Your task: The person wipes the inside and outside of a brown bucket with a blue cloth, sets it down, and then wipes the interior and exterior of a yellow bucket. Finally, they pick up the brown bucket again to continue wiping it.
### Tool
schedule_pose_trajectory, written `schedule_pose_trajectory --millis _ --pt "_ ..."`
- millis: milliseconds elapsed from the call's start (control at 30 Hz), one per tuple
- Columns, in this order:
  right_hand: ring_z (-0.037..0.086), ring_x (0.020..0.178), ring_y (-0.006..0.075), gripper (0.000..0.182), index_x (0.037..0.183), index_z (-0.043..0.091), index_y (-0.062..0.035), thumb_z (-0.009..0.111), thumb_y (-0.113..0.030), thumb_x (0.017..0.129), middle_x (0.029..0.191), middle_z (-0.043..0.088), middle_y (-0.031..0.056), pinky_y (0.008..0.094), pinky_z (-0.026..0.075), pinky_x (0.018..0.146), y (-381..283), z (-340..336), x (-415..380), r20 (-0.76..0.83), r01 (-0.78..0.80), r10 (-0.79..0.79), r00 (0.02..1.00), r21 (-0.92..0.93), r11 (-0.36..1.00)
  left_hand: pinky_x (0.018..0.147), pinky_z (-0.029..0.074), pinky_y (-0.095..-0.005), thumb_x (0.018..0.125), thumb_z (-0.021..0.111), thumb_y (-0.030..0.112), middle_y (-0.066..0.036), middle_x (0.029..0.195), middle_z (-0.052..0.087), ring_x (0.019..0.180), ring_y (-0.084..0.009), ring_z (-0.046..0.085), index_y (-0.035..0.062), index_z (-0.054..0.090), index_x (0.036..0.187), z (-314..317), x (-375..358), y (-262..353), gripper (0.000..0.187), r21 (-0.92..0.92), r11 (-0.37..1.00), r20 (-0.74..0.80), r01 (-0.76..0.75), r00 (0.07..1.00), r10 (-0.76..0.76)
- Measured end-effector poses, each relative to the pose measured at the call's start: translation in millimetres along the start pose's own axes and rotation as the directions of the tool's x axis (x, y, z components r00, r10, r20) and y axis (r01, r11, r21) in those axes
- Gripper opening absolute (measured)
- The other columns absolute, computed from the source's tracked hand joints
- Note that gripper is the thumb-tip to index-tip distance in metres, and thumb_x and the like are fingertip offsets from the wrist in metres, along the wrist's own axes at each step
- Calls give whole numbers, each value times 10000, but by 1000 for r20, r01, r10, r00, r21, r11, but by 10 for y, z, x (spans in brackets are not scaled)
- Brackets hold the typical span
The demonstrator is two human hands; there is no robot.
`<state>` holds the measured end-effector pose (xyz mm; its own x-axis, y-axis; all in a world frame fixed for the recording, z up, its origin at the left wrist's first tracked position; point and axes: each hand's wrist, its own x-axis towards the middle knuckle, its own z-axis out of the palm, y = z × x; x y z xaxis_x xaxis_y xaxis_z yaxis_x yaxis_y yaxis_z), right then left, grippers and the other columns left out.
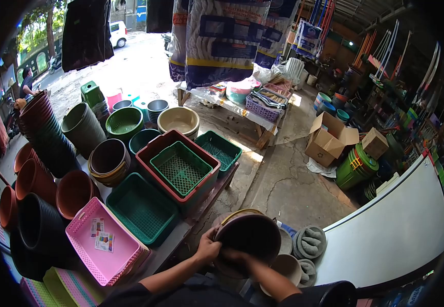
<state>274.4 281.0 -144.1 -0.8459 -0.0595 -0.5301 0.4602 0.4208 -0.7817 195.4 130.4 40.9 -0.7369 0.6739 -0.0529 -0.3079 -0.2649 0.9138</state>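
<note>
Bucket, rim gripped by curled left fingers

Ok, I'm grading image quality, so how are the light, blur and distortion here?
Head view: wide-lens warping, with black corners; head view again: the street glares nearly white, while the bucket is dark inside; also in the head view: the right hand is blurred, the left hand sharper.

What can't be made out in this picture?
In the head view:
Right hand: exact pose lost to blur.
Bucket: inside bottom hidden by deep shadow.
Cards in the pink basket: fine print too small.
Black container: cut off by the bottom edge.
</note>
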Motion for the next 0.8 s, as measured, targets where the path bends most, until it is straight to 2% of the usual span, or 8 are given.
schedule_pose_trajectory --millis 67,167,400,433,500,567,633,800 --pt "622 983 271 470 1215 608 -86 382 -422 978 1079 666 129 381 452 952 -822 -16 -265 -249 181 65 966 839 514 958 385 -242 660 449 -165 -31 1089 629 1056 -126 563 -15 569 1178 3 -88 -87 552 17 1000 -25 -7 1000 8" --pt "631 990 287 428 1111 635 -63 396 -388 967 1058 668 153 441 477 946 -1607 -611 -686 -562 628 288 775 736 -255 965 394 -254 668 460 -169 -21 1085 630 1056 -131 569 1 573 1185 -46 -95 -142 556 -28 997 -85 -65 994 63" --pt "612 1020 298 679 1318 482 -10 271 -557 975 1090 640 167 420 496 911 -1329 -543 -706 -697 694 401 594 697 183 951 423 -272 655 460 -179 -13 1090 634 1019 -129 584 2 578 1176 82 -88 -199 564 -88 995 -56 -53 997 48" --pt "637 969 295 685 1314 488 0 250 -546 978 1014 655 199 402 499 874 -1171 -456 -662 -718 395 241 653 595 700 951 423 -272 655 460 -179 -13 1090 634 1019 -129 584 2 578 1176 103 -91 -184 564 -87 995 -51 -51 998 47" --pt "670 890 312 665 1286 523 5 235 -513 984 923 678 231 403 506 835 -865 -156 -555 -579 64 18 815 121 991 962 384 -242 676 436 -169 -24 1120 614 1075 -114 549 -20 540 1232 109 -101 -110 584 -66 997 -8 -48 999 48" --pt "679 862 333 640 1261 551 -1 243 -491 988 910 685 229 422 509 832 -801 -88 -604 -501 119 -84 862 37 992 963 389 -244 674 434 -172 -27 1122 613 1080 -118 552 -21 538 1235 29 -13 -23 590 -79 995 -1 -59 998 59" --pt "568 1145 371 488 1287 552 -57 315 -369 996 1219 598 227 383 430 988 -969 -236 -964 -41 -106 105 994 -676 730 965 399 -251 666 417 -185 -40 1125 615 1094 -131 560 -20 540 1231 -74 27 55 601 -77 995 -27 -69 997 67" --pt "487 1222 337 496 1302 525 -48 392 -393 970 1264 565 203 402 320 1060 -1329 -833 -1452 -433 -385 -127 892 -877 287 966 401 -257 666 381 -191 -70 1112 628 1067 -158 574 -23 567 1169 -130 -11 84 563 159 983 -32 -93 995 99"
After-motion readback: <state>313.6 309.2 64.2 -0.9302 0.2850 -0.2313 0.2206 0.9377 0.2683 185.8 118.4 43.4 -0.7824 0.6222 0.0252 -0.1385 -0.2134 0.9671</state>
